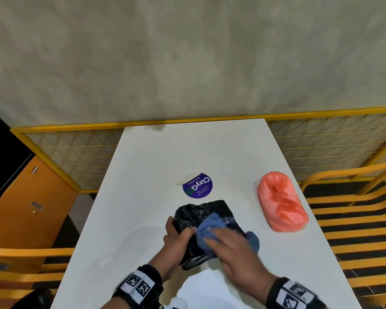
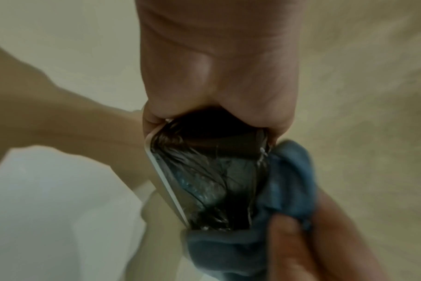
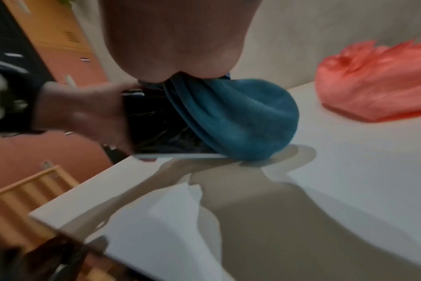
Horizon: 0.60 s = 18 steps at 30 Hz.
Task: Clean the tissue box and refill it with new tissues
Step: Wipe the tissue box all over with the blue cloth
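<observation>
The tissue box (image 1: 210, 210), black and glossy with a white edge, is tilted up off the white table (image 1: 143, 186) near its front middle. My left hand (image 1: 179, 229) grips the box's left side, fingers curled round it; the left wrist view shows my left hand (image 2: 216, 85) clasping the box's (image 2: 204, 171) end. My right hand (image 1: 227, 244) holds a blue cloth (image 1: 206, 226) against the box's top face. In the right wrist view the cloth (image 3: 240, 117) bunches out from under my right hand (image 3: 168, 47) and hangs down the box's (image 3: 156, 123) side. White tissues (image 1: 205, 286) lie at the table's near edge.
A pink-orange plastic bag (image 1: 281, 201) sits on the table to the right. A round purple sticker (image 1: 197, 185) lies just behind the box. Yellow slatted chairs (image 1: 354, 219) flank the table, an orange cabinet (image 1: 27, 197) stands at the left, and a yellow mesh rail runs behind.
</observation>
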Each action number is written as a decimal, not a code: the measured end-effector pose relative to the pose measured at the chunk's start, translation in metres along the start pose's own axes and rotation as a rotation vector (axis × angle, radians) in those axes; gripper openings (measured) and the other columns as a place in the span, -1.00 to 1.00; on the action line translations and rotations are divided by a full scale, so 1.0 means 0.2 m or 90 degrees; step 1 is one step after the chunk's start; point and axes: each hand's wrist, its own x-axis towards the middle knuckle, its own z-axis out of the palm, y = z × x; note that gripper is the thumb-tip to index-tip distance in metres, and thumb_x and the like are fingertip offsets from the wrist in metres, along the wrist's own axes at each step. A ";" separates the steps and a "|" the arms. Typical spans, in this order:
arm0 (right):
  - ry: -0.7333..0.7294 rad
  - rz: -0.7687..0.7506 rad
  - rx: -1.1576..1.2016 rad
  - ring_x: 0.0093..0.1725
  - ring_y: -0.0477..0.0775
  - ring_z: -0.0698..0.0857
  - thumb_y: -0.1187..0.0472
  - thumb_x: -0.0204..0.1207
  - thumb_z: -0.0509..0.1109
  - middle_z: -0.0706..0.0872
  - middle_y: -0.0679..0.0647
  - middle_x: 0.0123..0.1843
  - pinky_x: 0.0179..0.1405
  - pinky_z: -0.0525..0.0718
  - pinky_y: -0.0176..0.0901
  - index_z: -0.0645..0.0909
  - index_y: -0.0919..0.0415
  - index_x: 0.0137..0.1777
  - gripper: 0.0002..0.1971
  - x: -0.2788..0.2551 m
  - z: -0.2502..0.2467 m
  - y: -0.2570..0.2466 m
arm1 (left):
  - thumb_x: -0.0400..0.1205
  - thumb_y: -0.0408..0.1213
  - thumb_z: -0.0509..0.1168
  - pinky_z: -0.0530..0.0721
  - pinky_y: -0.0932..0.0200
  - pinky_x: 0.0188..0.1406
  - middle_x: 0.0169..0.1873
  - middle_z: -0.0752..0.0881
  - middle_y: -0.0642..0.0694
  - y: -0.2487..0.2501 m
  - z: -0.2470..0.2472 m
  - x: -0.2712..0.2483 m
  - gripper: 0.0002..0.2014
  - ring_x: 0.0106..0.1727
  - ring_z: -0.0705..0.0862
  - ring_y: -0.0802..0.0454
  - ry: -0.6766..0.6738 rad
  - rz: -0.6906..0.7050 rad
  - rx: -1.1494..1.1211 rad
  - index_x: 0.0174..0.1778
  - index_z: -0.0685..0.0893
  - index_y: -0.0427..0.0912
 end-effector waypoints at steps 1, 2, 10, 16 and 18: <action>-0.030 -0.023 -0.005 0.40 0.08 0.52 0.26 0.41 0.24 0.59 0.07 0.43 0.35 0.48 -0.10 0.51 0.05 0.43 -0.47 -0.01 0.04 -0.02 | 0.41 0.29 0.51 0.73 -0.29 0.36 0.51 0.55 -0.14 -0.01 0.00 0.01 -0.24 0.43 0.66 -0.20 -0.007 0.000 0.003 0.40 0.18 0.74; -0.051 -0.026 -0.008 0.42 0.09 0.52 0.27 0.42 0.25 0.57 0.06 0.45 0.37 0.47 -0.08 0.49 0.04 0.45 -0.46 -0.02 0.06 -0.01 | 0.41 0.28 0.52 0.74 -0.28 0.35 0.52 0.55 -0.15 -0.02 0.00 0.00 -0.24 0.43 0.66 -0.20 -0.013 -0.002 0.000 0.40 0.18 0.75; 0.107 0.243 0.160 0.37 0.00 0.54 0.28 0.61 0.15 0.60 0.00 0.38 0.47 0.31 -0.39 0.55 -0.01 0.41 -0.58 -0.04 -0.11 0.28 | 0.22 0.48 0.58 0.70 -0.32 0.39 0.58 0.44 0.00 0.04 -0.02 -0.06 -0.02 0.47 0.62 -0.17 -0.038 -0.011 -0.007 0.46 0.11 0.75; 0.047 0.268 0.078 0.31 0.16 0.57 0.50 0.51 0.30 0.65 0.12 0.34 0.33 0.40 -0.21 0.63 0.20 0.37 -0.55 0.17 -0.07 0.25 | 0.23 0.44 0.64 0.81 -0.33 0.15 0.55 0.44 0.05 0.08 -0.02 -0.13 -0.02 0.47 0.64 -0.16 -0.073 -0.024 0.007 0.47 0.18 0.64; 0.007 0.251 0.046 0.15 0.27 0.64 0.46 0.41 0.30 0.72 0.19 0.19 0.18 0.55 -0.07 0.70 0.21 0.27 -0.57 0.24 -0.03 0.19 | 0.24 0.28 0.68 0.80 -0.31 0.21 0.44 0.49 -0.03 0.08 -0.01 -0.13 -0.12 0.42 0.62 -0.16 -0.023 0.000 0.022 0.36 0.28 0.55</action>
